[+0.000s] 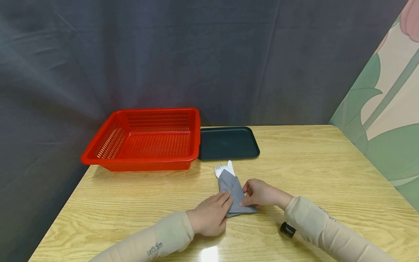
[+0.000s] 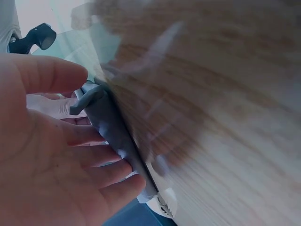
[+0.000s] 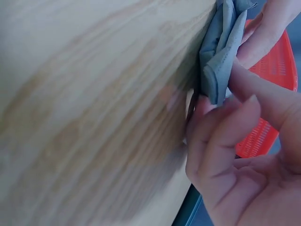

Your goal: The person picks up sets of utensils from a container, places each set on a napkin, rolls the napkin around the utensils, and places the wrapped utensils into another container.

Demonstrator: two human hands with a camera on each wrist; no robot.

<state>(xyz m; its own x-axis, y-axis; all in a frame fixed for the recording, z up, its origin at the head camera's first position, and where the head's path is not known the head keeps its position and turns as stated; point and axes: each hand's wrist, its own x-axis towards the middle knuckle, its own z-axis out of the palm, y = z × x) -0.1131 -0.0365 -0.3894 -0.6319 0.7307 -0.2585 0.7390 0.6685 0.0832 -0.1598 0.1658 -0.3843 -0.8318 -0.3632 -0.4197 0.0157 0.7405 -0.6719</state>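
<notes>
A grey cloth napkin [image 1: 233,187] lies on the table, folded round a white fork [image 1: 219,170] and a second white utensil, apparently a knife [image 1: 230,167]. Their tips stick out of its far end; the rest is hidden in the cloth. My left hand [image 1: 211,213] rests on the napkin's left side with its fingers stretched over the cloth. At the right edge, near the bottom, my right hand [image 1: 260,193] pinches the napkin between thumb and fingers. Seen from the right wrist, the folded cloth [image 3: 218,61] shows several layers by the right thumb.
A red plastic basket [image 1: 144,160] stands at the back left. Beside it, a dark rectangular tray [image 1: 229,159] lies behind the napkin. The wooden table [image 1: 311,163] stretches to the right towards a painted wall, and a dark curtain [image 1: 229,65] hangs behind.
</notes>
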